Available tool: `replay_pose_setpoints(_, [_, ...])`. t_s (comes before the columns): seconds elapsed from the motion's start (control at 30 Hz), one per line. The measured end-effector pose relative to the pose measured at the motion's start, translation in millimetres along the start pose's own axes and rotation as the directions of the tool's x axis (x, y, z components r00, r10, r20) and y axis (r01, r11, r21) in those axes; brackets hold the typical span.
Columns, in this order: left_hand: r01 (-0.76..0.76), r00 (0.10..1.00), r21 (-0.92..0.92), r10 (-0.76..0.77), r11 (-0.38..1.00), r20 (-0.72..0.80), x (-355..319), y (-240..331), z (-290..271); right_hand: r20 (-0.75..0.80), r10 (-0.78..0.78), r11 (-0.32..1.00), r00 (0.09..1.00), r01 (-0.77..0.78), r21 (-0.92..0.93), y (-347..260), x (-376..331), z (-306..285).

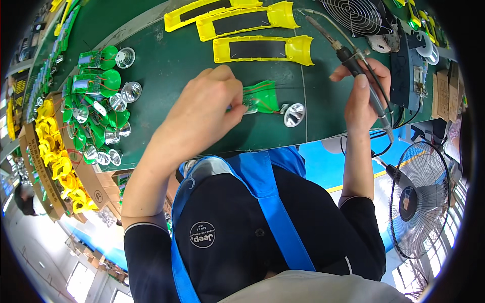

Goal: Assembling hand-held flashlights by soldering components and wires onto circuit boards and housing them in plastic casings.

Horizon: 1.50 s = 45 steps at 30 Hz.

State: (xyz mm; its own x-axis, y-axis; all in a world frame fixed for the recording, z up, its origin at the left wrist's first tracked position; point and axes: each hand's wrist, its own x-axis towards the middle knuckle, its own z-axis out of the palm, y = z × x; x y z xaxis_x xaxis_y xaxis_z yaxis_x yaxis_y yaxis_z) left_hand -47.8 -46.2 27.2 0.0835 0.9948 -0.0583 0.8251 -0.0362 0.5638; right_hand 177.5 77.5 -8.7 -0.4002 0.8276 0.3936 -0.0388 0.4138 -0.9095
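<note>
My left hand [214, 101] is closed over the left end of a green circuit board [262, 97] on the table. Its curled fingers cover that end, so what lies under them is hidden. A red wire leads from the board to a round silver reflector [293, 115] at its right. In my right hand [365, 93] is a black-handled soldering iron [351, 61], its tip pointing up and left. A thin metal tube [337, 29] runs alongside the iron. Between the iron's tip and my left hand there is a wide gap.
Yellow plastic housings [262, 49] with dark strips lie at the back. Several green boards with reflectors [103, 88] crowd the left side. Beyond them are boxed yellow parts [55, 146]. A round fan grille [353, 15] and a dark box [406, 76] stand at right; a larger fan [419, 199] is below.
</note>
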Motion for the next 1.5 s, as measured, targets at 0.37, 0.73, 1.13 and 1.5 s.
replay_pose_setpoints(0.37, [-0.126,0.958,-0.464,-0.015,0.877,-0.288,21.1,-0.2,13.7,0.315,-0.198,0.971,0.928,0.23,-0.068,30.0,19.7,44.3])
replay_pose_setpoints(0.73, [0.188,0.96,-0.695,-0.279,0.694,-0.019,11.2,-43.9,7.0,0.294,-0.167,0.971,0.941,0.208,-0.114,13.0,-16.3,10.4])
replay_pose_setpoints(1.13, [-0.152,0.987,0.111,0.157,0.982,-0.031,41.9,-38.5,6.9,0.216,0.555,0.816,0.803,-0.576,0.046,4.7,0.5,11.3])
replay_pose_setpoints(1.5, [-0.107,0.988,0.152,0.121,0.983,-0.092,39.9,-34.4,14.8,0.22,0.549,0.825,0.806,-0.565,0.008,3.9,3.1,16.2])
